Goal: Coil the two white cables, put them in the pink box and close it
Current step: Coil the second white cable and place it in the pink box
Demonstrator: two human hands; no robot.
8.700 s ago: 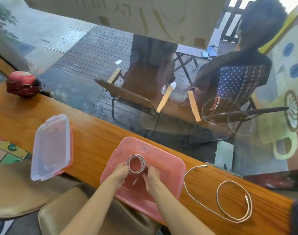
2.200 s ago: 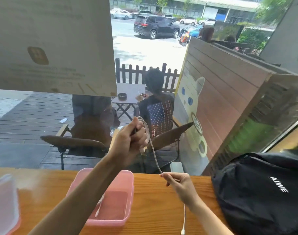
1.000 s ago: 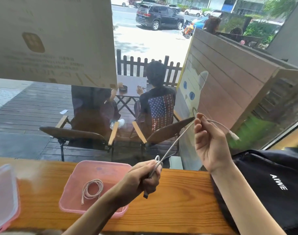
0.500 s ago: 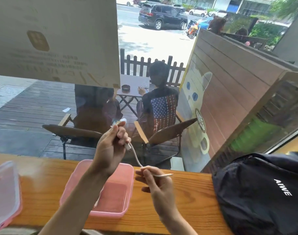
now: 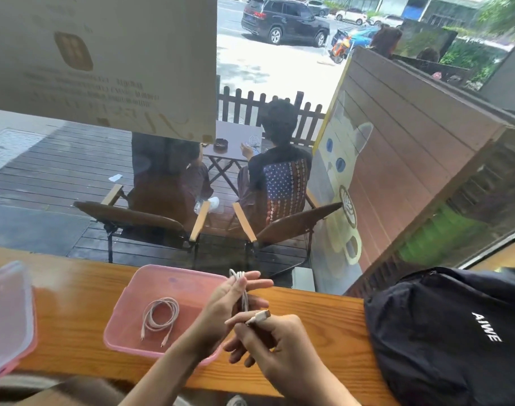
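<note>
The pink box (image 5: 127,341) sits open on the wooden counter, with one coiled white cable (image 5: 160,315) lying inside it. Just right of the box, my left hand (image 5: 221,309) holds the second white cable (image 5: 241,285), wound in loops around its extended fingers. My right hand (image 5: 276,344) pinches that cable's plug end (image 5: 259,316) close below the left fingers. The box's clear lid (image 5: 7,315) with a pink rim lies at the far left of the counter.
A black backpack (image 5: 455,332) takes up the right end of the wooden counter (image 5: 74,303). A window rises directly behind the counter; people sit on chairs on the deck outside. A chair back (image 5: 60,391) shows below the counter's near edge.
Both hands have come down to just above the counter beside the box. The stretched second cable is now gathered into loops on my left fingers, with my right hand at its plug end.
</note>
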